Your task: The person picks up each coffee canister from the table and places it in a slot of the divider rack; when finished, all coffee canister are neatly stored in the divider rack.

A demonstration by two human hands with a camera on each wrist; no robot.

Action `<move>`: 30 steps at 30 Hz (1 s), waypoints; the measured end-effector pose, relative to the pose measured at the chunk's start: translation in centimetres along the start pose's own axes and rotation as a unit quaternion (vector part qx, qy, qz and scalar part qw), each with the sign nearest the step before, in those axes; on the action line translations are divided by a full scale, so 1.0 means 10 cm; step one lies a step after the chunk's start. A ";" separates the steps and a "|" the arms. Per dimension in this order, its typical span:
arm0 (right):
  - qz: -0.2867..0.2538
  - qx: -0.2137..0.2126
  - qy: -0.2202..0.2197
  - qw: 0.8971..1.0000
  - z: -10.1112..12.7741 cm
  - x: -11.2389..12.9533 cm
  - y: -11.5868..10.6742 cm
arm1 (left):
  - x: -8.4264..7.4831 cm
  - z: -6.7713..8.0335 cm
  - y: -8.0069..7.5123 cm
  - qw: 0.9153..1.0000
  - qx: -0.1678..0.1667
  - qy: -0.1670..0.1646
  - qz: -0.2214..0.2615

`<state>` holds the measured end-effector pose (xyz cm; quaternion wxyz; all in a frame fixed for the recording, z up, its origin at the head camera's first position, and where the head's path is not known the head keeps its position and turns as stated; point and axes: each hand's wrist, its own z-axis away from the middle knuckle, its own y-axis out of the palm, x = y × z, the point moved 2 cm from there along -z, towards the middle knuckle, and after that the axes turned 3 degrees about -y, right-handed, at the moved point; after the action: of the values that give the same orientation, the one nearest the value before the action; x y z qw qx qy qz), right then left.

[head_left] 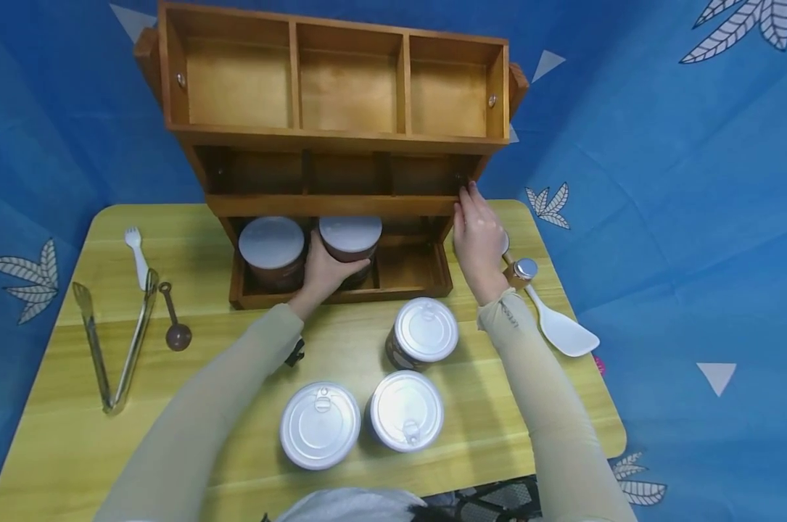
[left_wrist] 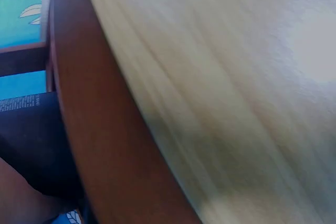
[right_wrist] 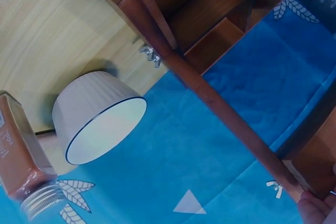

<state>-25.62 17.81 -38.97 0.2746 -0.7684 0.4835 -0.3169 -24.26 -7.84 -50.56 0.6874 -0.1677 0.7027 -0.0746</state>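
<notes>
Three cans [head_left: 406, 373] crowd the table [head_left: 73, 449] front; the rack's bottom-right compartment [head_left: 409, 264] stands open.

We see a yellow wooden counter [head_left: 73, 435] with rounded corners, its grain running lengthwise and lit evenly from above. Behind and around it hangs a blue cloth backdrop [head_left: 661, 181] printed with white leaves and small pale triangles, wrapping both sides. Below the counter's near edge we make out a strip of dark patterned floor [head_left: 497, 496].
</notes>
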 end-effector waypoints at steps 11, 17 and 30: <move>-0.008 0.004 0.001 1.000 0.02 0.01 0.00 | 0.15 0.06 0.08 0.999 0.020 -0.014 -0.038; -0.007 -0.003 -0.005 1.000 0.03 0.00 0.00 | 0.22 0.08 0.09 0.998 0.038 -0.027 -0.029; -0.008 0.002 0.003 1.000 -0.01 0.00 -0.01 | 0.11 0.67 -0.49 0.993 0.101 -0.048 -0.034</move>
<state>-25.61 17.83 -38.87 0.2718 -0.7708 0.4773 -0.3228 -16.95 -11.93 -50.29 0.7311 -0.1247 0.6513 -0.1607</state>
